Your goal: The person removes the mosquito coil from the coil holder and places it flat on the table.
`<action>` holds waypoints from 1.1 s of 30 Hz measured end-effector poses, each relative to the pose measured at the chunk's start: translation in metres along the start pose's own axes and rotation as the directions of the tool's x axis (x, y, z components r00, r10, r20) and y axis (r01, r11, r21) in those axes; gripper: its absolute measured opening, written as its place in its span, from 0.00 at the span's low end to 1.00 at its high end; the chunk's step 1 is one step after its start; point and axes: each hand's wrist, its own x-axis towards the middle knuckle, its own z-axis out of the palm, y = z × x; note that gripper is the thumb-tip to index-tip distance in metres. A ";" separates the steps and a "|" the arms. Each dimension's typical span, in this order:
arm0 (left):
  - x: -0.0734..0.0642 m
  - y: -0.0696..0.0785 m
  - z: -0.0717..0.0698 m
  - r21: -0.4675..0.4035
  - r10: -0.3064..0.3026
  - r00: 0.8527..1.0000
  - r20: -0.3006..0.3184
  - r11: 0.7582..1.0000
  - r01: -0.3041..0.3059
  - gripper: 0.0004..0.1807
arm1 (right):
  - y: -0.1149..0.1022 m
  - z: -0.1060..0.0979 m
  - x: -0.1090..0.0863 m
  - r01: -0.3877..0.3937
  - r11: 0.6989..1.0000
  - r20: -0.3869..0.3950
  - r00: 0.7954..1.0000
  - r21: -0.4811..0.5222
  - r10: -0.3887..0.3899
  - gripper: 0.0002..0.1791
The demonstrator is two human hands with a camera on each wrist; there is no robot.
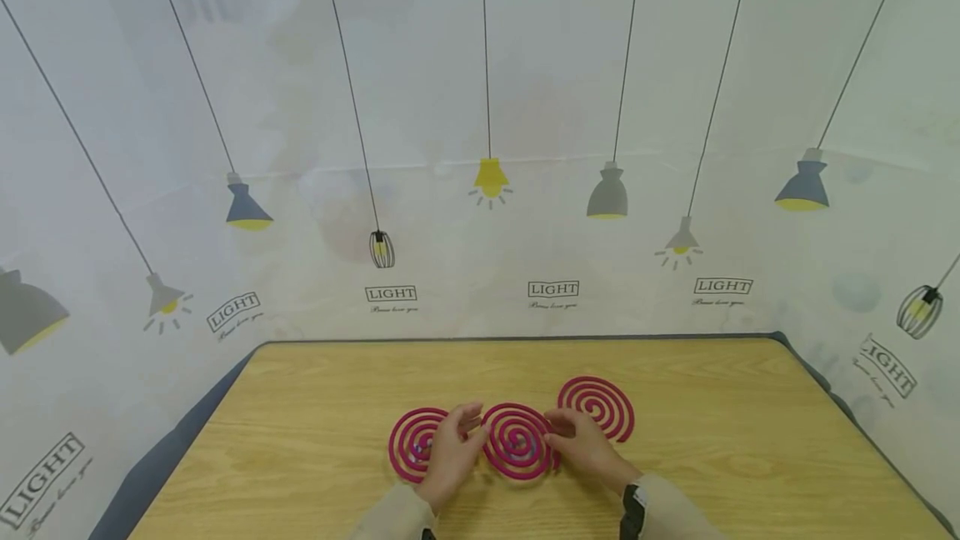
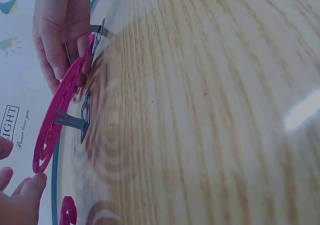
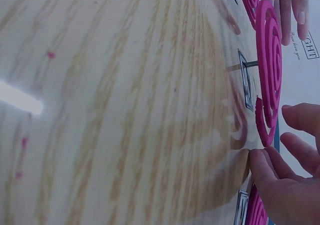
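A pinkish-red mosquito coil lies flat on a small metal stand, raised above the wooden table. At its left side is my left hand, a fingertip right at the coil's edge and the other fingers spread loosely. My right hand is at the opposite edge, fingers loosely bent around the rim, close to the coil's drooping outer end. A second coil, on its own stand, is partly hidden behind my left hand. Beyond my right hand sits a third coil.
The wooden table has a dark blue edge along its back. Behind and beside it hangs a pale wall covering printed with lamps. Small pink specks dot the tabletop in the right wrist view.
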 end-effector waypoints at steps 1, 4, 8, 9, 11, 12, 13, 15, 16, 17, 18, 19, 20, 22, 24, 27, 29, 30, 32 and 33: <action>0.000 0.000 0.000 0.001 -0.004 1.000 0.003 1.000 0.004 0.19 | 0.000 0.000 0.000 0.001 1.000 0.004 1.000 0.001 -0.001 0.18; 0.000 -0.003 0.000 -0.006 -0.012 1.000 0.010 1.000 0.012 0.20 | 0.002 0.000 0.001 -0.010 1.000 0.005 1.000 0.012 0.010 0.18; -0.001 -0.006 0.001 -0.024 -0.018 1.000 0.016 1.000 0.018 0.20 | 0.003 0.000 0.001 -0.030 0.999 0.013 0.999 0.031 0.029 0.18; -0.001 -0.006 0.001 -0.022 -0.022 1.000 0.015 0.999 0.023 0.20 | 0.004 0.000 0.001 -0.032 0.999 0.017 0.999 0.035 0.032 0.17; -0.002 -0.006 0.001 -0.018 -0.035 0.999 0.012 0.999 0.035 0.20 | 0.004 -0.001 0.001 -0.031 0.999 0.024 0.999 0.042 0.030 0.17; -0.002 -0.006 0.001 -0.013 -0.043 0.999 0.009 0.999 0.043 0.20 | 0.005 -0.001 0.001 -0.031 0.999 0.026 0.999 0.044 0.030 0.17; -0.003 -0.005 0.001 -0.003 -0.051 0.999 0.005 0.999 0.051 0.20 | 0.005 -0.001 0.001 -0.027 0.999 0.028 0.999 0.044 0.026 0.17; -0.003 -0.004 0.000 0.019 -0.066 0.998 -0.005 0.998 0.066 0.20 | 0.006 -0.001 0.001 -0.013 0.999 0.030 0.999 0.045 0.012 0.17; -0.003 -0.004 0.000 0.029 -0.072 0.997 -0.007 0.997 0.072 0.20 | 0.007 -0.001 0.001 -0.007 0.999 0.032 0.999 0.045 0.005 0.17; -0.003 -0.004 0.000 0.034 -0.078 0.997 -0.008 0.996 0.078 0.20 | 0.007 -0.001 0.002 -0.002 0.999 0.031 1.000 0.044 0.001 0.17; -0.003 -0.004 0.000 0.041 -0.084 0.996 -0.010 0.996 0.084 0.20 | 0.007 -0.001 0.002 0.000 0.999 0.030 1.000 0.042 -0.002 0.17; -0.004 -0.005 0.000 0.038 -0.090 0.996 -0.009 0.995 0.090 0.21 | 0.008 -0.001 0.002 0.002 0.999 0.028 1.000 0.041 -0.003 0.17; -0.004 -0.006 0.000 0.034 -0.095 0.995 -0.008 0.995 0.095 0.21 | 0.008 -0.001 0.002 0.002 0.999 0.028 1.000 0.039 -0.003 0.17; -0.004 -0.007 0.000 0.011 -0.108 0.994 -0.003 0.994 0.108 0.22 | 0.008 -0.001 0.003 -0.008 1.000 0.021 1.000 0.031 0.007 0.16; -0.005 -0.008 0.000 -0.017 -0.117 0.993 0.004 0.993 0.117 0.22 | 0.008 -0.001 0.003 -0.016 1.000 0.019 1.000 0.026 0.016 0.16; -0.006 -0.008 0.000 -0.066 -0.138 0.990 0.020 0.988 0.139 0.22 | 0.007 -0.001 0.003 -0.020 1.000 0.019 1.000 0.022 0.020 0.16; -0.006 -0.009 0.000 -0.094 -0.150 0.988 0.032 0.984 0.152 0.22 | 0.007 -0.002 0.003 -0.018 1.000 0.020 1.000 0.023 0.017 0.15; -0.006 -0.010 0.001 -0.106 -0.154 0.987 0.035 0.982 0.157 0.21 | 0.007 -0.002 0.003 -0.017 1.000 0.018 1.000 0.024 0.016 0.15; -0.006 -0.012 0.001 -0.122 -0.145 0.989 0.040 0.981 0.149 0.21 | 0.006 -0.002 0.003 -0.016 1.000 0.016 1.000 0.024 0.015 0.15; -0.006 -0.013 0.001 -0.128 -0.134 0.990 0.043 0.982 0.139 0.21 | 0.006 -0.002 0.003 -0.014 1.000 0.018 1.000 0.022 0.013 0.14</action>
